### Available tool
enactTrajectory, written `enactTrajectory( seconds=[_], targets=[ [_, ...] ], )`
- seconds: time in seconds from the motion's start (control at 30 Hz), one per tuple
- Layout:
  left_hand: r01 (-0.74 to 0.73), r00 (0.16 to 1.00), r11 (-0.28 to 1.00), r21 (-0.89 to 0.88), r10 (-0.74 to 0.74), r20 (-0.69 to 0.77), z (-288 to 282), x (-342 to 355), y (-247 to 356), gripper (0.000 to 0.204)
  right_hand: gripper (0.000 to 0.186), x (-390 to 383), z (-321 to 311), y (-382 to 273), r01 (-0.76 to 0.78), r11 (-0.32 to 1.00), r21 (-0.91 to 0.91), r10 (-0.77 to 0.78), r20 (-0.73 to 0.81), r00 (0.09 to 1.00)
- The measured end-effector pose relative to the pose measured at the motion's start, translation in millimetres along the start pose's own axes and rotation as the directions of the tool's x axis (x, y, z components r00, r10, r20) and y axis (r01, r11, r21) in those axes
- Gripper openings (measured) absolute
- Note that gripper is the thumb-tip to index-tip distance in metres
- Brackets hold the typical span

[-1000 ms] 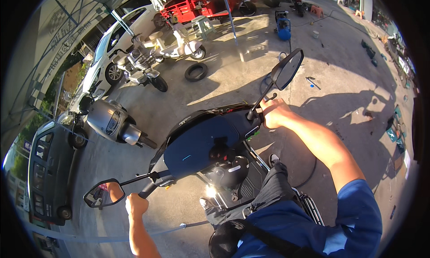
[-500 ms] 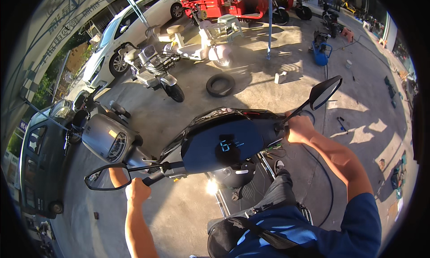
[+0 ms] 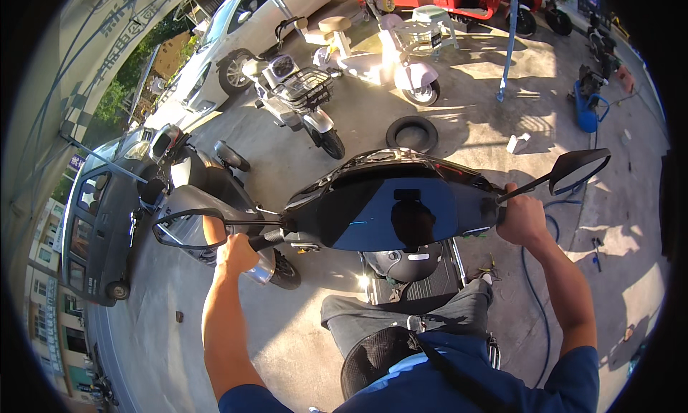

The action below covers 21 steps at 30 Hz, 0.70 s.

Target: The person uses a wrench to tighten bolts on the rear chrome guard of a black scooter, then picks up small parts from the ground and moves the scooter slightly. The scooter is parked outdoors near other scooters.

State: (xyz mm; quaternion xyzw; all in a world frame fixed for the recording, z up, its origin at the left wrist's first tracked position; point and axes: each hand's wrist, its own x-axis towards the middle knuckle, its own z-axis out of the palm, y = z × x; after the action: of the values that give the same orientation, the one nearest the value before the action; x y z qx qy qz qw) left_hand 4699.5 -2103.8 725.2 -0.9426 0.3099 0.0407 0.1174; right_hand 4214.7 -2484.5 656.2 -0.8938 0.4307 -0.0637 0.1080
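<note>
I sit astride a dark electric scooter, its glossy dashboard (image 3: pixel 351 216) spread between my arms. My left hand (image 3: pixel 236 254) is wrapped round the left handlebar grip (image 3: pixel 266 239), just behind the left mirror (image 3: pixel 188 228). On the other side my right hand (image 3: pixel 523 219) is closed round the right grip, which it mostly hides. The right mirror (image 3: pixel 580 171) stands out beyond that hand on its stalk. Below the dashboard a dark helmet (image 3: pixel 405 264) rests over the ribbed footboard (image 3: pixel 433 287).
A loose tyre (image 3: pixel 412 133) lies ahead, with a white block (image 3: pixel 517 143) to its right. A grey scooter (image 3: pixel 193 205) stands close on the left, near a dark van (image 3: pixel 97 234). Farther off are parked scooters (image 3: pixel 301 90) and a blue post (image 3: pixel 510 47). A hose (image 3: pixel 534 298) runs along the right.
The surroundings have shifted right in view, and the handlebars sit straighter. My foot at the right has drawn back. The lit digit on the dashboard is gone, leaving a short line. Both hands keep their grips.
</note>
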Motion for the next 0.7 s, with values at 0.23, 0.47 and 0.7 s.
enactTrajectory(
  seconds=[0.23, 0.47, 0.7],
  targets=[
    [-0.101, 0.994, 0.995, -0.002, 0.101, 0.033, -33.8, 82.5, 31.1, 0.029, 0.050, 59.9, 10.6, 14.6, -0.040, 0.999, 0.018, 0.041, -0.088, 0.995],
    [-0.183, 0.982, 0.976, -0.118, 0.186, 0.016, -42.7, 119.2, 44.2, 0.023, 0.063, 80.0, 27.3, 42.7, -0.010, 0.997, 0.075, 0.017, -0.093, 0.996],
    [-0.070, 0.987, 0.994, 0.084, 0.056, 0.151, -56.4, 125.5, 51.9, 0.012, 0.071, 81.7, 24.9, 45.9, 0.014, 0.987, 0.158, -0.007, -0.045, 0.999]
  ],
)
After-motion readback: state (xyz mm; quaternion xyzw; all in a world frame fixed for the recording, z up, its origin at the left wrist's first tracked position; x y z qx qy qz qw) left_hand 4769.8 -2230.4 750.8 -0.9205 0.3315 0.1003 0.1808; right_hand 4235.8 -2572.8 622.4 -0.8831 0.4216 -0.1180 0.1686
